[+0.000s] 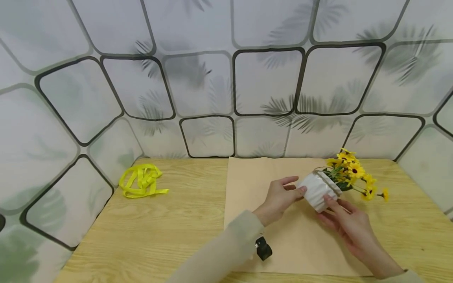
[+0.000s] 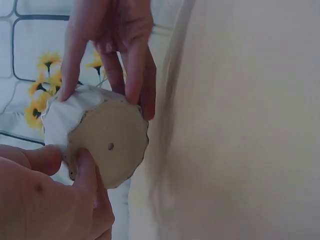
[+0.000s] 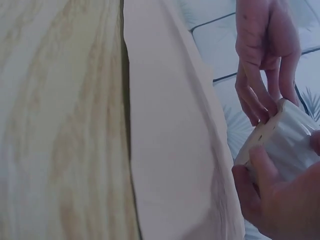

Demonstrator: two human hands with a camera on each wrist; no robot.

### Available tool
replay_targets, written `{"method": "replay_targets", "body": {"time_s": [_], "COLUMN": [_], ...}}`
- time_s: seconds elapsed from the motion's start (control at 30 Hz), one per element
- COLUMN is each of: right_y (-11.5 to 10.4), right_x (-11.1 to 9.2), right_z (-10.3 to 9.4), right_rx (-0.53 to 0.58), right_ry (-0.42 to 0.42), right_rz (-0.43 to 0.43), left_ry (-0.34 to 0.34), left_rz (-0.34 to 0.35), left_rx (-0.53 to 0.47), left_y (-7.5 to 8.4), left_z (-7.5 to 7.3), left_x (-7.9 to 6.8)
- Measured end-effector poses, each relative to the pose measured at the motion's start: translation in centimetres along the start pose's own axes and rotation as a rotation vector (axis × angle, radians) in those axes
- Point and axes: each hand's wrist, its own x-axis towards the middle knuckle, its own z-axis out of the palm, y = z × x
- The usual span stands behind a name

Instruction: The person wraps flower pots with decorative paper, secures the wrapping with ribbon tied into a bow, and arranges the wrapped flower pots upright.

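A white ribbed flowerpot (image 1: pixel 320 190) is tipped on its side above brown paper, its yellow flowers (image 1: pixel 354 171) pointing right. Twine circles the pot near its rim. My left hand (image 1: pixel 277 198) pinches the edge of the base from the left. From the right, my right hand (image 1: pixel 348 228) grips the pot's side, thumb toward me and fingers underneath. The left wrist view faces the pot's flat base (image 2: pixel 107 142), with a small hole in its middle. Both hands also show on the pot (image 3: pixel 287 142) in the right wrist view.
The sheet of brown paper (image 1: pixel 293 251) lies flat on the wood-grain table (image 1: pixel 170 236). A loose yellow ribbon (image 1: pixel 143 181) is heaped at the back left. Patterned cloth (image 1: pixel 205 86) rises behind the table and along its sides. A small black object (image 1: pixel 263 248) is at my left wrist.
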Motion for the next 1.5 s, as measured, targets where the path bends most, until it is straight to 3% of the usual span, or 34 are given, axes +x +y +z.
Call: {"method": "replay_targets", "body": {"time_s": [0.17,0.43,0.57,0.77,0.87,1.03,1.1,1.17,1.27,1.37,1.43,1.5], "right_y": [0.1,0.1,-0.2,-0.4,-0.3,-0.3,-0.5,-0.9,-1.8,-2.5,-2.8,-3.1], "right_x": [0.2,0.6,0.9,1.1,1.1,1.1,1.0,0.7,-0.3,-1.1,-1.3,-1.0], "right_z": [-0.3,-1.2,-1.6,-2.3,-2.6,-3.0,-3.2,-3.4,-3.7,-3.8,-3.7,-3.6], "right_rx": [0.024,0.098,0.14,0.176,0.187,0.122,0.021,-0.175,-0.594,-0.996,-1.101,-1.142], "right_ry": [0.012,-0.032,-0.04,-0.092,-0.117,-0.116,-0.11,-0.095,-0.02,0.162,0.277,0.325], "right_rz": [-0.012,0.011,0.046,0.072,0.091,0.14,0.158,0.133,-0.029,-0.369,-0.65,-0.918], "left_ry": [0.045,0.03,-0.002,-0.007,0.014,0.014,0.009,0.001,-0.019,-0.035,-0.046,-0.056], "left_rz": [-0.059,-0.034,0.011,0.108,0.134,0.134,0.131,0.134,0.132,0.12,0.11,0.105], "left_rx": [-0.143,-0.109,0.023,0.418,0.547,0.562,0.555,0.549,0.529,0.497,0.479,0.463], "left_y": [-0.2,-0.7,-0.7,-0.7,-0.7,-0.3,-0.1,0.0,0.0,-0.1,-0.1,-0.2], "left_z": [0.5,1.1,1.4,2.0,2.1,2.3,2.5,2.5,2.6,2.5,2.4,2.4], "left_x": [0.4,1.1,1.2,1.4,1.5,1.5,1.5,1.4,1.3,1.3,1.3,1.3]}}
